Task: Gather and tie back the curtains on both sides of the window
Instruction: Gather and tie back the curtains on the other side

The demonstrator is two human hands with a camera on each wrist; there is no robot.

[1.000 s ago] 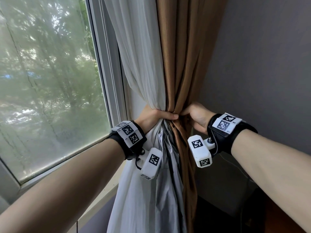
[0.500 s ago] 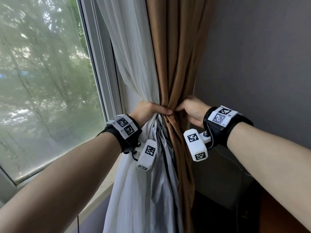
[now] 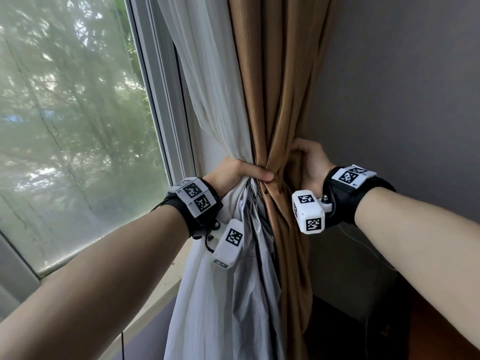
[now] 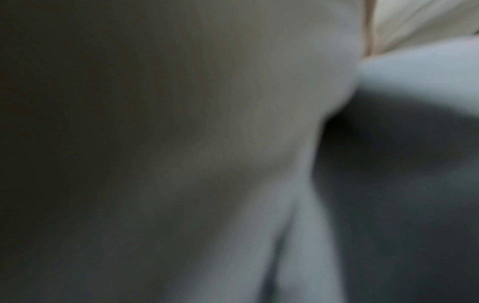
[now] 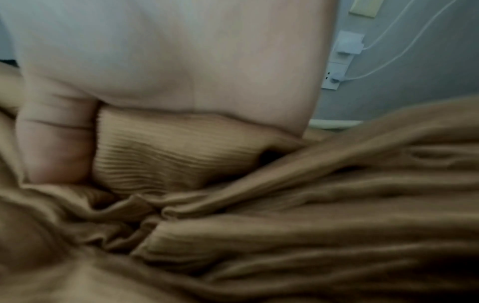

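A brown ribbed curtain [image 3: 275, 81] and a white sheer curtain [image 3: 207, 74] hang bunched together at the right side of the window [image 3: 72, 120]. My left hand [image 3: 241, 175] grips the gathered bundle from the left, thumb across the brown folds. On the bundle's right side my right hand [image 3: 304, 162] holds the brown fabric, fingers curled behind it. The right wrist view shows my right hand [image 5: 64, 147] pressed into brown folds [image 5: 285, 225]. Only blurred white cloth [image 4: 259, 102] fills the left wrist view. No tie-back is visible.
A grey wall [image 3: 402, 87] stands right of the curtains, with a wall socket and white cables [image 5: 347, 53] behind them. The window sill [image 3: 155, 302] runs below the glass. Dark furniture [image 3: 389, 320] sits low at the right.
My right hand has shifted up and to the right along the brown curtain, away from the left thumb. The left hand keeps its grip on the bundle.
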